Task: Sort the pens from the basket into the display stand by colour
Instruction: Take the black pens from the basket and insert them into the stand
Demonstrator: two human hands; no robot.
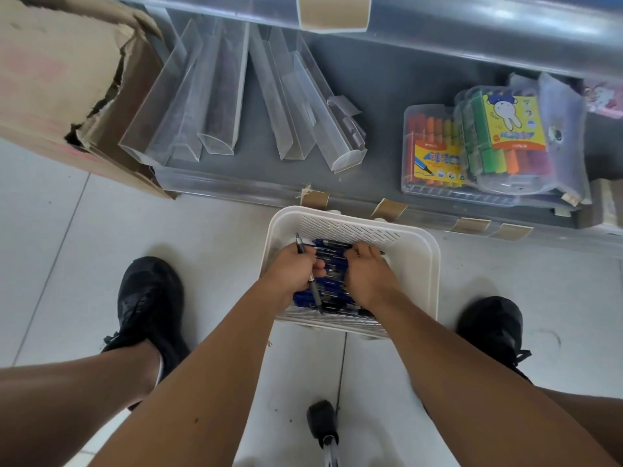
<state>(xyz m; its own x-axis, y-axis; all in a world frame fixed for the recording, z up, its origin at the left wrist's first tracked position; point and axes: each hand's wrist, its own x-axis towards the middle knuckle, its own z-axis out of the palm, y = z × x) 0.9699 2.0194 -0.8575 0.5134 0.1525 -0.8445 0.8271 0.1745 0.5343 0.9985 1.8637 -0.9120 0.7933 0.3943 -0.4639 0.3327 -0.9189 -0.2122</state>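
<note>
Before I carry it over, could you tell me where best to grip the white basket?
Probably grip the basket by its two side rims, from above. The rolled rim sticks out all round, and both hands are working among the pens in its middle.

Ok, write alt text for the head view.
Both hands reach into a white basket of blue pens on the floor; the left hand grips a black pen, the right hand digs among the pens. Clear display trays lie on the shelf beyond.
</note>
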